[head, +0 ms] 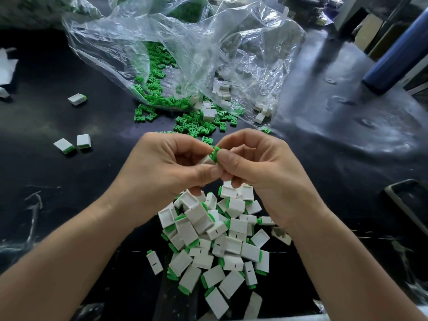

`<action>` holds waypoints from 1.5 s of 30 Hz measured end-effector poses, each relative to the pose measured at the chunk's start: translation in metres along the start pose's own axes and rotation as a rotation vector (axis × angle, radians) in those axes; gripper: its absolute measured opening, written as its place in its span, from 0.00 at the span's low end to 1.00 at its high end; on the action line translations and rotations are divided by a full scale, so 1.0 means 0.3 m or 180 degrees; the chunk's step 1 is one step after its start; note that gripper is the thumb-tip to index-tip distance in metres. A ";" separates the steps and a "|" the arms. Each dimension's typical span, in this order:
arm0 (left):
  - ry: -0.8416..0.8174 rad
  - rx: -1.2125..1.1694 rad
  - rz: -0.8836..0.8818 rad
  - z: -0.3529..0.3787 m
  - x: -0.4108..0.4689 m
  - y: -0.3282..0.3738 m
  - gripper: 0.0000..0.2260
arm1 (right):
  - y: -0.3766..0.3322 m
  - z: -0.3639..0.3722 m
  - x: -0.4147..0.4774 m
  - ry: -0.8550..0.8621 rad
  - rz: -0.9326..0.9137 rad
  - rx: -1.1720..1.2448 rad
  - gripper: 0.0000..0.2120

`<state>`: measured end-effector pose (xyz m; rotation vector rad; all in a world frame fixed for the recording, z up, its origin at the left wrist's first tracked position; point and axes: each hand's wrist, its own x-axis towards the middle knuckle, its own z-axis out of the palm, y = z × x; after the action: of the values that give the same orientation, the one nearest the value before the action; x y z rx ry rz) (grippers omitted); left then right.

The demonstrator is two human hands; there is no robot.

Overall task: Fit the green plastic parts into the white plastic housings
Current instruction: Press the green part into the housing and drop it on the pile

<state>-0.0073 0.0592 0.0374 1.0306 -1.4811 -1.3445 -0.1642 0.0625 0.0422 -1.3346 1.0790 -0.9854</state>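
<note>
Above a glossy black counter [69, 181], the left hand [171, 163] pinches a boxy white housing [207, 160], mostly hidden by fingers. The right hand [259, 167] has its grip clamped on a ribbed green part [214, 154] at the housing's end. Assembled blocks [217, 242] heap below, and a crinkled clear bag [185, 54] spills more parts beyond.

No text, label, brand or number is legible anywhere. The white housings [238, 225] carry only a short dark dash on one face, not a readable character.
</note>
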 end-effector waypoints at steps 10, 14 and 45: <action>-0.0075 0.0123 -0.0207 -0.002 0.003 -0.010 0.08 | 0.007 0.003 0.005 0.0068 -0.0067 -0.0844 0.08; -0.0056 0.0299 -0.0120 -0.003 0.005 -0.012 0.08 | 0.009 0.009 0.001 0.0123 -0.0311 -0.1914 0.10; 0.0408 0.1768 0.0385 0.028 -0.024 -0.038 0.17 | 0.042 0.073 -0.013 0.0494 -0.0593 -0.1841 0.13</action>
<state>-0.0130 0.0675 0.0250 1.3154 -1.8322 -0.7751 -0.1445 0.0719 0.0286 -1.8745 1.4470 -0.9595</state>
